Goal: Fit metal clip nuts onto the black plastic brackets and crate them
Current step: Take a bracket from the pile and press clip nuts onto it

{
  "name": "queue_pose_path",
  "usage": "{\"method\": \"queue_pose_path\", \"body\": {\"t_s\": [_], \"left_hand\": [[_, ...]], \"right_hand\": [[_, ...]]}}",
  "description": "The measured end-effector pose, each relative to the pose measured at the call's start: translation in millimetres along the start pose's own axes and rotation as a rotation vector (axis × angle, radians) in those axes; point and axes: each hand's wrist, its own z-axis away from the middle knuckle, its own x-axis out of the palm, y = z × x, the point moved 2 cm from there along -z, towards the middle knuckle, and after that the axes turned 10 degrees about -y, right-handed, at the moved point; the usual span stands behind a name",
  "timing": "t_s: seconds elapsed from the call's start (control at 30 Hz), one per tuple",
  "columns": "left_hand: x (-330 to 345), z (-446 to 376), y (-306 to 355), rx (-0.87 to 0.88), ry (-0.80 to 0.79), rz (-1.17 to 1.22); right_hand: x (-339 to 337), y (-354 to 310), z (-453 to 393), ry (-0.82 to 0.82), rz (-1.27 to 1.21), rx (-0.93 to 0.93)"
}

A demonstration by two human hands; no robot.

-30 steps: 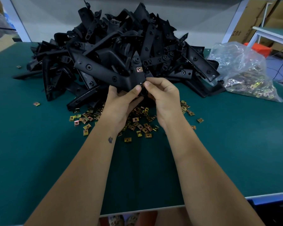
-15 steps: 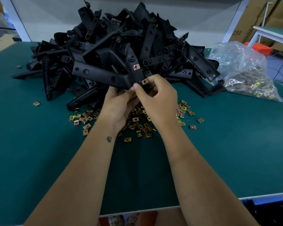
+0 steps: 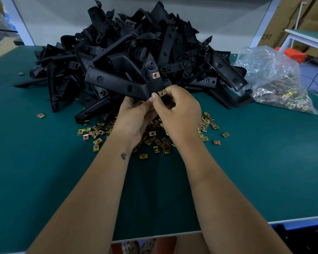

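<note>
Green table [image 3: 44, 180], left hand [image 3: 134, 116] gripping bracket [image 3: 117, 85]; right hand [image 3: 180, 110] pinching clip nut [image 3: 162, 92]

Both arms outstretched — left hand [image 3: 136, 116] and right hand [image 3: 178, 110] touching, fingers curled

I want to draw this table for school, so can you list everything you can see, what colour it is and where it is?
held bracket: one, black, held up in front of the pile, two clip nuts on it
upper clip nut: one, coppery, on the bracket's upright arm
lower clip nut: one, gold, at the bracket's near end, under the right thumb
bracket pile: many, black, far middle of table
loose clip nuts: many, gold, scattered under the hands
plastic bag: one, clear, holding more nuts, far right
table: one, green
cardboard boxes: several, brown, top right
left hand: grips the bracket
right hand: pinches the lower clip nut
</note>
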Motion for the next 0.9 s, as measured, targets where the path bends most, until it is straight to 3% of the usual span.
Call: {"method": "queue_pose_path", "body": {"t_s": [0.37,0.9], "left_hand": [[1.2,0.4,-0.1,0.004,0.000,0.002],[6.8,2.9,1.9,-0.051,0.026,-0.017]], "right_hand": [[-0.2,-3.3,1.7,0.101,0.086,-0.067],[5.2,-9.1,2.0,0.029,0.114,-0.064]]}}
